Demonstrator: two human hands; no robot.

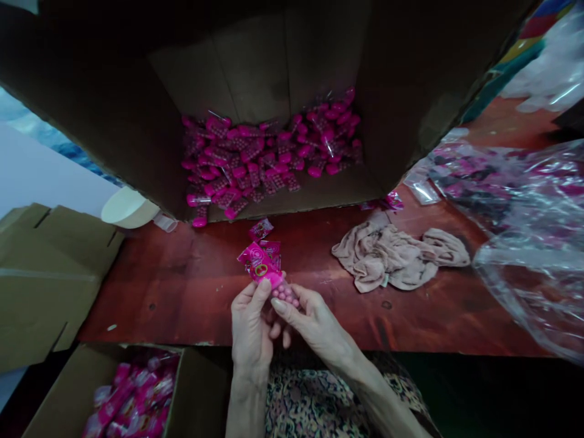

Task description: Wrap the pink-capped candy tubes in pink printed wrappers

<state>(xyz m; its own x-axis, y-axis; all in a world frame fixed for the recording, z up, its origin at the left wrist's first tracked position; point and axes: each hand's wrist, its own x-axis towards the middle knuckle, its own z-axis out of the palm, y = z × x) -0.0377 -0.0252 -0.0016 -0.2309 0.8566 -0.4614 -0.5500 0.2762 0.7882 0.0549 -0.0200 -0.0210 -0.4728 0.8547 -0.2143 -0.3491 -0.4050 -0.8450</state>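
Near the table's front edge, both my hands hold a small clear container of pink balls (285,293) with a bright pink cap. My left hand (252,319) pinches its cap end between thumb and fingers. At the other end, my right hand (314,319) has its thumb on the clear part with the balls. Just beyond my fingertips are pink printed packets (258,260), partly overlapping the capped end. Another small packet (261,229) lies a little farther back on the red table (182,286).
A large cardboard box (255,67) holds many pink-capped containers (246,158). A crumpled cloth (392,255) lies right of my hands, with plastic bags (538,243) beyond. At lower left, an open box (64,389) holds pink items; a white bowl (129,207) stands at back left.
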